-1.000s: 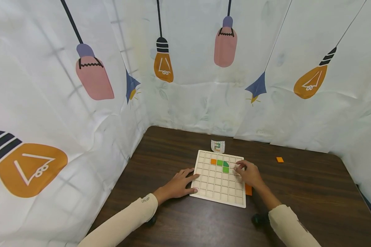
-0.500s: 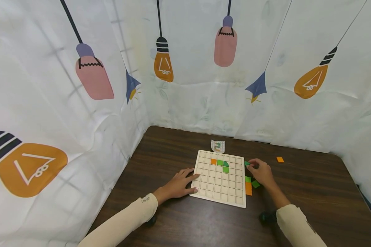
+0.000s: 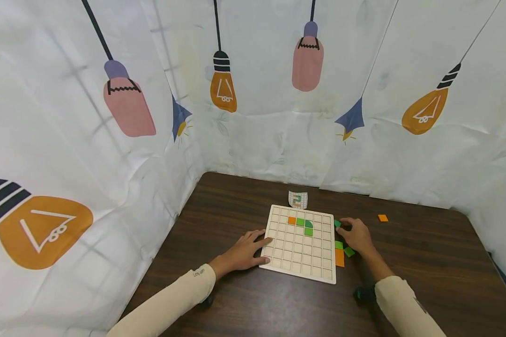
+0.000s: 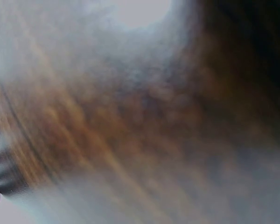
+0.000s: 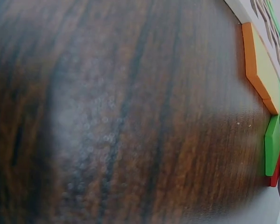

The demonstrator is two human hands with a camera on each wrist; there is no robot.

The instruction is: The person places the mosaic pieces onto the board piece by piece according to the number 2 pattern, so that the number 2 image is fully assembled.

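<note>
Grid board [image 3: 297,255] between both hands, with spread fingers of the left hand [image 3: 246,250] resting on one edge, gripping nothing, and the right hand [image 3: 357,236] just beyond the opposite edge. Dark green piece [image 3: 337,224] beside the board, at the right hand's bent thumb and forefinger; pinched or merely touched, impossible to tell. Green tile [image 3: 349,252] and orange tile [image 3: 339,258] on the near side of those fingertips. Red piece [image 5: 276,172] by the right hand, mostly hidden and near the right wrist view's border. Left wrist view badly blurred, fingers barely inside.
</note>
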